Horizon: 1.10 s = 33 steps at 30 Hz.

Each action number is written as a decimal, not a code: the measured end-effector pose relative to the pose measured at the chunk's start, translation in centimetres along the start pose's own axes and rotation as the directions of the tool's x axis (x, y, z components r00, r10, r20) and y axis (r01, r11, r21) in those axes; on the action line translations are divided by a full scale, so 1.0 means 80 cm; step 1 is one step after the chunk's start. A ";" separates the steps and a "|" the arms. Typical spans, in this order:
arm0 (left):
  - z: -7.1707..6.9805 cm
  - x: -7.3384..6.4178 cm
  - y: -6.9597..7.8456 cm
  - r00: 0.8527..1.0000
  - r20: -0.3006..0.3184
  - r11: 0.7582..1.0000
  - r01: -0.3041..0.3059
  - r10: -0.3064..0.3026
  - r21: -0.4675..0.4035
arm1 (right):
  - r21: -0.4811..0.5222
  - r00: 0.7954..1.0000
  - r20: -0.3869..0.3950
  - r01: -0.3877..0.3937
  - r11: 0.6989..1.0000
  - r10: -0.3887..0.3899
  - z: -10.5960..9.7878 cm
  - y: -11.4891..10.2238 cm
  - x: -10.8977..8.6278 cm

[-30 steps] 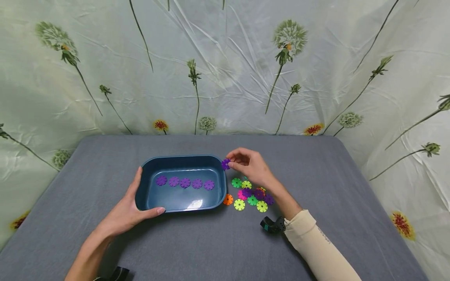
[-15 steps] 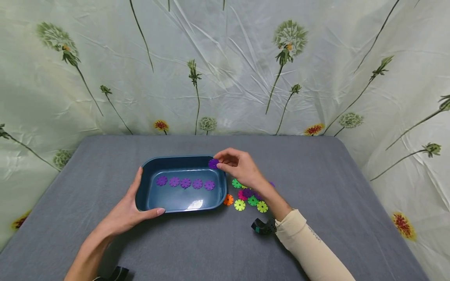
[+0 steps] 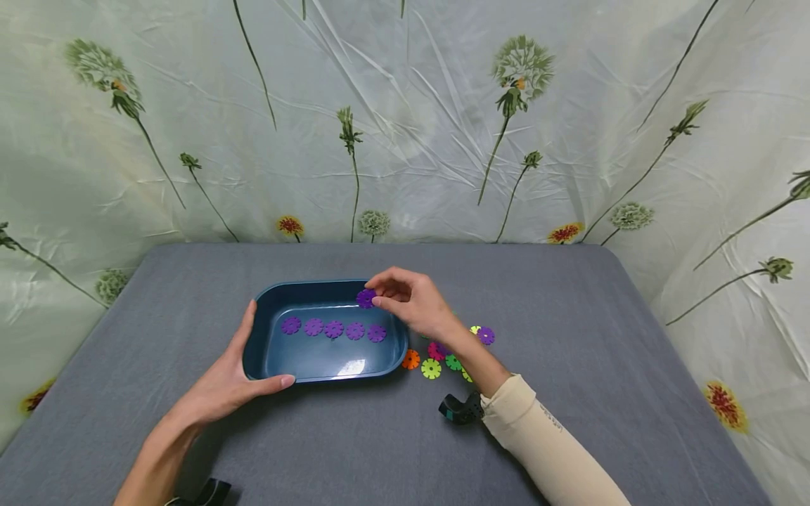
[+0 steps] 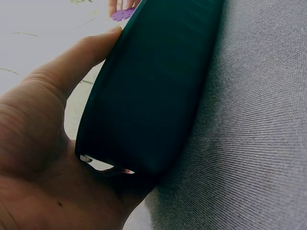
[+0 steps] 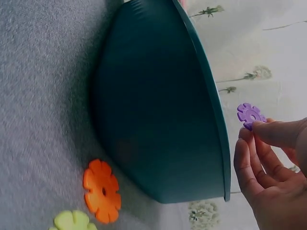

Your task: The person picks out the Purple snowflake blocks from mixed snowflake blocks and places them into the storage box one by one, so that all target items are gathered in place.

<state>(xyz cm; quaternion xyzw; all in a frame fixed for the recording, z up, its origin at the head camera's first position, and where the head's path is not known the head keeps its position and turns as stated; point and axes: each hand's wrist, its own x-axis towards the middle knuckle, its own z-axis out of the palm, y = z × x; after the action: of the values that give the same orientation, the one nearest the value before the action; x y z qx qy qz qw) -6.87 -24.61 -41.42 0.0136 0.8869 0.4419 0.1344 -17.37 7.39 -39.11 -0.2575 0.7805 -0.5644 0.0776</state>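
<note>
The right hand [image 3: 411, 299] pinched a purple flower disc [image 3: 365, 299] between thumb and fingertips, its other fingers curled inward. That disc was held over the tub [image 3: 310, 362], toward its far right part, and the right wrist view showed it beyond the rim and apart from it. The left hand [image 3: 234, 372] gripped the tub's left end, its thumb along the near rim and its index finger up at the far left corner; the head view hid the other fingers.

Inside the blue tub, a row of five purple discs [image 3: 333, 329] lay flat across the floor, side by side. Just right of the tub, an orange disc [image 3: 410, 359] lay next to its corner, with a yellow disc [image 3: 431, 369] near it. Farther right, pink, green, purple and more yellow discs were partly hidden beneath the right forearm. A black wristband [image 3: 460, 409] showed beside the cream sleeve [image 3: 550, 443]. Everything rested on a worktop [image 3: 354, 443] under grey cloth, and behind it hung a pale curtain [image 3: 430, 140] printed with dandelions.
</note>
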 end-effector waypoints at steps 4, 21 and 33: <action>0.000 0.000 -0.001 1.000 -0.006 1.000 -0.013 0.013 -0.001 | -0.006 1.000 0.022 0.004 1.000 -0.004 0.007 -0.003 0.002; 0.002 0.001 -0.001 0.999 0.001 0.999 0.035 -0.035 -0.006 | -0.031 0.990 0.142 -0.013 0.999 0.017 0.039 -0.008 0.011; 0.003 0.002 0.001 0.999 -0.003 0.999 0.039 -0.039 -0.003 | -0.100 0.978 0.205 -0.018 0.995 0.038 0.056 -0.010 0.021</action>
<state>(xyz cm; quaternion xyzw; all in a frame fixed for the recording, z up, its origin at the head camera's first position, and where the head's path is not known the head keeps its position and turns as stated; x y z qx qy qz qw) -6.98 -24.37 -41.56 -0.0047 0.8865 0.4406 0.1415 -16.73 2.61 -39.66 -0.3071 0.7983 -0.4949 0.1534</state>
